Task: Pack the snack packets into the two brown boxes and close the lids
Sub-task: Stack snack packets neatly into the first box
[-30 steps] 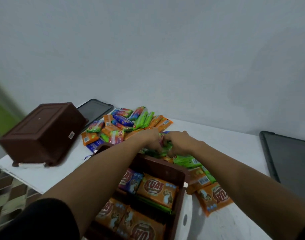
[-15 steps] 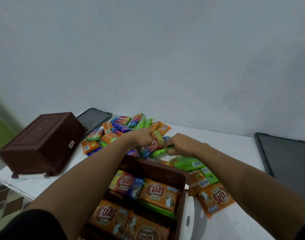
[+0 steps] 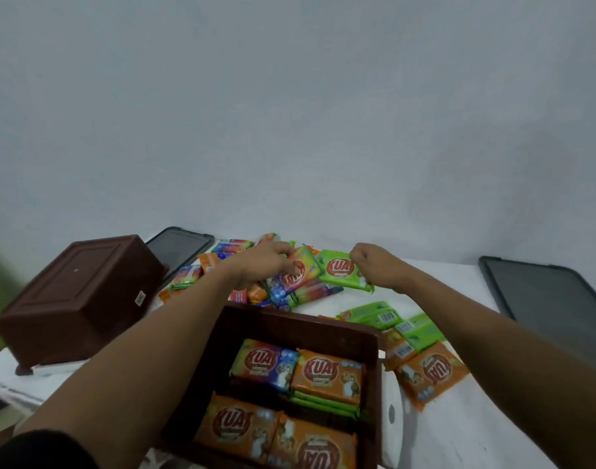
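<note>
An open brown box [image 3: 300,324] stands right in front of me with several orange, green and multicoloured snack packets inside. Beyond it, my left hand [image 3: 262,265] grips a multicoloured packet [image 3: 298,274], lifted over the loose pile [image 3: 229,262]. My right hand [image 3: 374,267] pinches a green packet [image 3: 340,270] by its edge, next to the other one. A second brown box [image 3: 76,299] lies upside down at the left of the table.
More green and orange packets [image 3: 422,363] lie right of the open box. One dark lid [image 3: 180,247] rests behind the overturned box, another dark lid [image 3: 553,313] at the far right. A white lid [image 3: 396,414] peeks out beside the open box. A plain wall rises behind.
Both hands have come up from the pile, each with a packet. The hands have spread apart, the left holding the multicoloured packet and the right the green one.
</note>
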Tool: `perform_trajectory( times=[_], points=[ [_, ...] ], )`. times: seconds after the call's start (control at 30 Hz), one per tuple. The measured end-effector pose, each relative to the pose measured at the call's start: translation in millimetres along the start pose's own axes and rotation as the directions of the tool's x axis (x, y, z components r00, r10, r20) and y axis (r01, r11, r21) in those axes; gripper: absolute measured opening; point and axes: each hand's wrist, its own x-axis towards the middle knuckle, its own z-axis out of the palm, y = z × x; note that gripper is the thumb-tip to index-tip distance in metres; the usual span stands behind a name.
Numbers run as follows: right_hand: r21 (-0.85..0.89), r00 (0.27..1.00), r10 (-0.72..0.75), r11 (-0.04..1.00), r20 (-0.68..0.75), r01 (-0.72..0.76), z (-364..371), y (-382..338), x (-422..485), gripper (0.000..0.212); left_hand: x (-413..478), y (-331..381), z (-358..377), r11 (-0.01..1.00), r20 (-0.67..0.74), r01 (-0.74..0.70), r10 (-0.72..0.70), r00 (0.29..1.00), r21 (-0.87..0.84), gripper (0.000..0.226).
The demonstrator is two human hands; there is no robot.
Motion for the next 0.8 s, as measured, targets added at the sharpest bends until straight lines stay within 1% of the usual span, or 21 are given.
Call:
perform_trajectory(
  times=[0.07,0.13,0.17,0.23,0.3,0.43,0.5,0.63,0.8],
  points=[
    [0.079,0.999,0.037,0.996,-0.020,-0.036,-4,-14,-10,0.030,-5,-2,-9,0.999,0.025,-0.026,0.027,0.999,-0.042,0.020],
    [0.128,0.998,0.062,0.990,0.012,-0.063,-7,-26,-20,0.031,-14,-3,-18,0.993,0.088,-0.068,0.077,0.993,-0.097,0.021],
    [0.128,0.997,0.071,0.989,0.031,-0.075,-8,-31,-25,0.031,-18,-3,-23,0.990,0.110,-0.087,0.099,0.989,-0.112,0.022],
    [0.065,0.995,0.082,0.994,0.050,-0.085,-7,-41,-36,0.034,-28,-2,-31,0.986,0.140,-0.131,0.146,0.979,-0.106,0.026],
    [0.019,0.996,0.072,0.997,0.056,-0.073,-5,-48,-46,0.032,-38,-2,-37,0.982,0.170,-0.172,0.183,0.968,-0.076,0.028],
    [0.046,0.996,0.075,0.996,0.056,-0.078,4,-57,-66,0.034,-56,-6,-39,0.976,0.202,-0.215,0.206,0.958,0.026,0.031],
    [0.023,0.996,0.079,0.997,0.029,-0.080,11,-61,-77,0.032,-61,-14,-38,0.970,0.219,-0.231,0.211,0.953,0.072,0.033],
    [-0.037,0.995,0.071,0.997,-0.065,-0.073,22,-72,-102,0.025,-82,-22,-37,0.965,0.264,-0.244,0.210,0.941,0.101,0.032],
    [-0.157,0.992,0.091,0.982,-0.086,-0.104,43,-91,-132,0.021,-100,-28,-32,0.934,0.345,-0.306,0.231,0.910,0.184,0.027]
  ],
)
